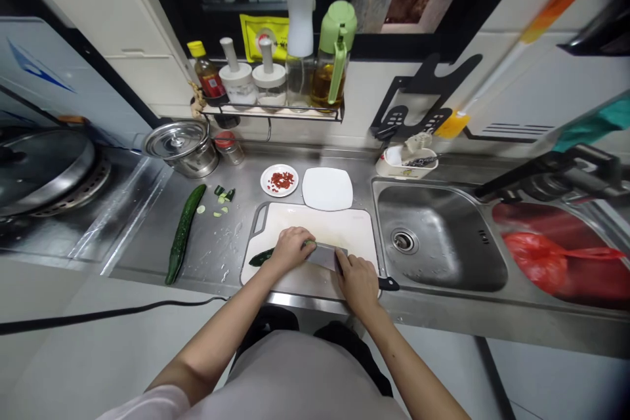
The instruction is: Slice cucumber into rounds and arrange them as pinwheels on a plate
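Note:
A white cutting board point(344, 226) lies on the steel counter in front of me. A dark green cucumber point(260, 257) rests across it, and my left hand point(291, 248) presses down on it with curled fingers. My right hand point(358, 281) grips the handle of a wide cleaver point(325, 254), whose blade stands against the cucumber right beside my left fingers. The black handle end pokes out at the board's right edge.
A second whole cucumber point(183, 232) and cut ends point(222, 198) lie to the left. Behind the board sit a small plate of red bits point(279, 180) and an empty white plate point(327, 188). A sink point(438, 239) is right, a steel pot point(181, 146) and stove left.

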Available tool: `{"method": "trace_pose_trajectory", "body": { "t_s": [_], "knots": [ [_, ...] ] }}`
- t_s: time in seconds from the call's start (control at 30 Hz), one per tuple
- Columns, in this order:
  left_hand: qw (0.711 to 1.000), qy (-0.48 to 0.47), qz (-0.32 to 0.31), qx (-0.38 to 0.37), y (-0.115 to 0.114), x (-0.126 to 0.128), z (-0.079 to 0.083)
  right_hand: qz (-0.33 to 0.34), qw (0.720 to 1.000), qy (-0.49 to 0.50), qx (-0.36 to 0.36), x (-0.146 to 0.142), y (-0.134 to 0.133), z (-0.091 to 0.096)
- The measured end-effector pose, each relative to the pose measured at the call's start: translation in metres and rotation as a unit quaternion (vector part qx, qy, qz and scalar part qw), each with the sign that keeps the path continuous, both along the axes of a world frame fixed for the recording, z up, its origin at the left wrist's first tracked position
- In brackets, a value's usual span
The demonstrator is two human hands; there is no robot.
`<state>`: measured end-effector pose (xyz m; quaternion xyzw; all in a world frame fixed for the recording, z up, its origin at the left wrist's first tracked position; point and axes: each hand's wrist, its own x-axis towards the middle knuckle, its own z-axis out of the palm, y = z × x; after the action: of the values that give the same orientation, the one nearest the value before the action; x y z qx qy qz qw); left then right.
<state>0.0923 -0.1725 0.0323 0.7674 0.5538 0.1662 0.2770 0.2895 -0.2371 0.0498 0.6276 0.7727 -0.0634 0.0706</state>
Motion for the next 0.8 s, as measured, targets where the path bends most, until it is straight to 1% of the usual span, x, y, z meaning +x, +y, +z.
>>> {"method": "trace_pose_trajectory", "body": {
  "t_s": [0.13,0.2,0.27,0.33,0.37,0.43,0.5,0.6,0.8],
  "knots": [
    [1.0,-0.015,0.004,-0.009,0.005,0.001,0.004,0.003,1.0,-0.003,0.009,0.001,0.001,-0.001],
    [0.999,-0.036,0.035,-0.016,0.009,-0.002,0.004,0.002,1.0,-0.006,0.01,0.002,0.002,-0.001],
    [0.991,-0.064,0.112,-0.039,0.017,-0.01,0.001,-0.005,1.0,-0.009,0.01,0.004,0.003,0.0],
    [0.969,-0.085,0.22,-0.067,0.029,-0.023,-0.006,-0.017,1.0,-0.011,0.01,0.008,0.004,0.0],
    [0.957,-0.092,0.265,-0.07,0.036,-0.031,-0.01,-0.023,1.0,-0.012,0.011,0.01,0.005,0.0],
    [0.937,-0.094,0.328,-0.075,0.049,-0.047,-0.019,-0.032,0.999,-0.01,0.014,0.013,0.006,-0.001],
    [0.924,-0.085,0.363,-0.089,0.06,-0.06,-0.027,-0.041,0.999,-0.007,0.016,0.016,0.007,-0.002],
    [0.917,-0.059,0.379,-0.104,0.071,-0.071,-0.035,-0.053,0.999,-0.004,0.012,0.018,0.008,-0.002],
    [0.921,-0.003,0.376,-0.099,0.08,-0.072,-0.04,-0.062,0.998,0.008,0.002,0.019,0.009,-0.003]
  ]
}}
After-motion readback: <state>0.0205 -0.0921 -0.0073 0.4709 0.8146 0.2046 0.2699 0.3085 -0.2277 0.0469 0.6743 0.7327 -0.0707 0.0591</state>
